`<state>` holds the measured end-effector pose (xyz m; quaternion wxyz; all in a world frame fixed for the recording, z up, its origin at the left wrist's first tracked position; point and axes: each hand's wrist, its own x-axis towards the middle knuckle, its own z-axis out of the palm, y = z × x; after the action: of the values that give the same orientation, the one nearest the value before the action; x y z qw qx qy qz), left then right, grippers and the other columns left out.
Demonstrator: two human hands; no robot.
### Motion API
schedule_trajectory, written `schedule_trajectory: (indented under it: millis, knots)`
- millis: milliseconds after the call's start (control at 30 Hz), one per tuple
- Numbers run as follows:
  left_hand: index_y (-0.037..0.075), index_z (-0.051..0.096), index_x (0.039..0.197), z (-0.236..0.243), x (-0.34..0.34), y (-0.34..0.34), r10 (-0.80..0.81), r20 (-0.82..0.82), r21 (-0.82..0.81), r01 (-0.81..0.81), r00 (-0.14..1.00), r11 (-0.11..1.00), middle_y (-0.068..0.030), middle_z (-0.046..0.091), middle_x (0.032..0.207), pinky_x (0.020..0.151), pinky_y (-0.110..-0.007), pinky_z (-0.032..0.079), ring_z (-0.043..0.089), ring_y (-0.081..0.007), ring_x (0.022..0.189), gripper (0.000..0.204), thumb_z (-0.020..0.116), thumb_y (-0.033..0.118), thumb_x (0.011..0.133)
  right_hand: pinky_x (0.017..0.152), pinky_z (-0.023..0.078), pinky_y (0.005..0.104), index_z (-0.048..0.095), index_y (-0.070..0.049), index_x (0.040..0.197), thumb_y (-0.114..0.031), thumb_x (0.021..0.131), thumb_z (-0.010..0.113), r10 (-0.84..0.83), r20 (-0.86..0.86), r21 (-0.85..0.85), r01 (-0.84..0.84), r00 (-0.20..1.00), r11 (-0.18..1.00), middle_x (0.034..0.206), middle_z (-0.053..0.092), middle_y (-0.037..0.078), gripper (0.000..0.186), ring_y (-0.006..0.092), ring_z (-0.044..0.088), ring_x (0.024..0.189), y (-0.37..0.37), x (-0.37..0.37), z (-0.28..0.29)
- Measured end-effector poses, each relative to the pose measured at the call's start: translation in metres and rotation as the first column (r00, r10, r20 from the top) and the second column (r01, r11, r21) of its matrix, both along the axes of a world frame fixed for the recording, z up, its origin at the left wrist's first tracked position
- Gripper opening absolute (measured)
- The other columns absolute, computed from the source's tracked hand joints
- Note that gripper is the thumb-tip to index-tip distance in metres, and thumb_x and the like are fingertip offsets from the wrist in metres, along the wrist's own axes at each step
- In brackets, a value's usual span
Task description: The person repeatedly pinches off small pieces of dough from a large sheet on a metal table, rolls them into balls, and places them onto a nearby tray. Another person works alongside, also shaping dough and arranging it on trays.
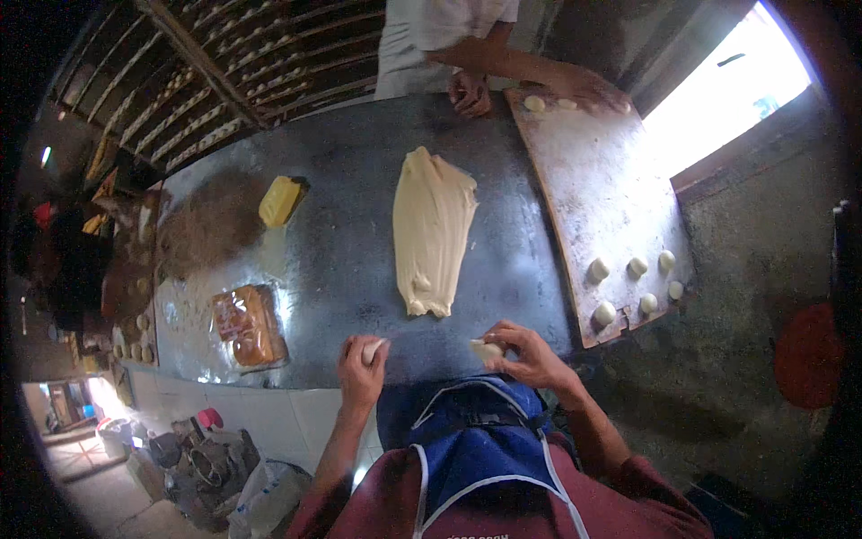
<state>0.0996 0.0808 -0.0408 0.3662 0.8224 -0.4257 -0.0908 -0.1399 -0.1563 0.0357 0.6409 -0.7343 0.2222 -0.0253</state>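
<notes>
My left hand (362, 364) is closed round a small pale dough piece (371, 351) above the front edge of the dark table. To its right, my right hand (523, 355) grips another dough piece (487, 349). Beyond both hands a long, streaky sheet of pale dough (433, 229) lies on the table (341, 225). At the left are a bagged brown loaf (242, 323) and a yellow block (279, 201). A wooden board (584, 207) on the right holds several round dough balls (602, 313).
Across the table a person in white (431, 45) has both hands near the board's far end, one reaching over its dough balls. Racks of small pieces (224, 63) stand behind at left. A bright window (736, 90) is at right. Cluttered containers (197, 458) sit on the floor at lower left.
</notes>
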Motion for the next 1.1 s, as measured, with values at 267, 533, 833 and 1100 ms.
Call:
schedule_trajectory:
  millis: [267, 533, 833, 1100]
  knots:
    - [0.004, 0.047, 0.101, -0.06, 0.003, -0.082, 0.303, 0.033, -0.078, -0.3, 0.952, 0.951, -0.0158, 0.052, 0.094, 0.081, -0.046, 0.044, 0.055, -0.0353, 0.09, 0.043, 0.082, 0.022, 0.082, 0.091, 0.042, 0.0514, 0.055, 0.003, 0.116, -0.037, 0.091, 0.069, -0.207, -0.022, -0.851, 0.09, 0.978, 0.517, 0.105, 0.054, 0.021, 0.049, 0.041, 0.052, 0.101, 0.028, 0.066, -0.126]
    - [0.006, 0.047, 0.104, -0.054, 0.046, -0.047, 0.163, -0.028, -0.048, -0.164, 0.986, 0.985, -0.0173, 0.055, 0.098, 0.086, -0.047, 0.046, 0.058, -0.0361, 0.091, 0.021, 0.064, 0.004, 0.091, 0.085, 0.042, 0.0514, 0.054, -0.001, 0.094, -0.031, 0.084, 0.072, -0.114, -0.034, -0.925, 0.012, 0.993, 0.38, 0.093, 0.053, 0.018, 0.037, 0.0371, 0.053, 0.093, -0.013, 0.025, -0.113]
    - [0.005, 0.047, 0.106, -0.052, 0.073, -0.042, 0.259, -0.136, 0.033, -0.257, 0.956, 0.966, -0.0176, 0.055, 0.104, 0.086, -0.049, 0.046, 0.057, -0.0347, 0.092, 0.025, 0.066, 0.003, 0.089, 0.086, 0.043, 0.0484, 0.055, 0.001, 0.101, -0.027, 0.084, 0.071, -0.119, -0.025, -0.917, 0.025, 0.993, 0.399, 0.094, 0.052, 0.015, 0.036, 0.0339, 0.053, 0.097, -0.033, 0.019, -0.12]
    - [0.001, 0.047, 0.107, -0.06, 0.066, 0.024, 0.066, 0.229, -0.023, -0.062, 0.971, 0.998, -0.017, 0.055, 0.099, 0.087, -0.048, 0.045, 0.055, -0.0351, 0.095, 0.028, 0.068, 0.0, 0.089, 0.079, 0.046, 0.0439, 0.053, -0.003, 0.086, -0.014, 0.081, 0.068, -0.111, -0.031, -0.891, 0.023, 0.993, 0.453, 0.088, 0.049, 0.016, 0.019, 0.0324, 0.054, 0.088, -0.04, -0.011, -0.114]
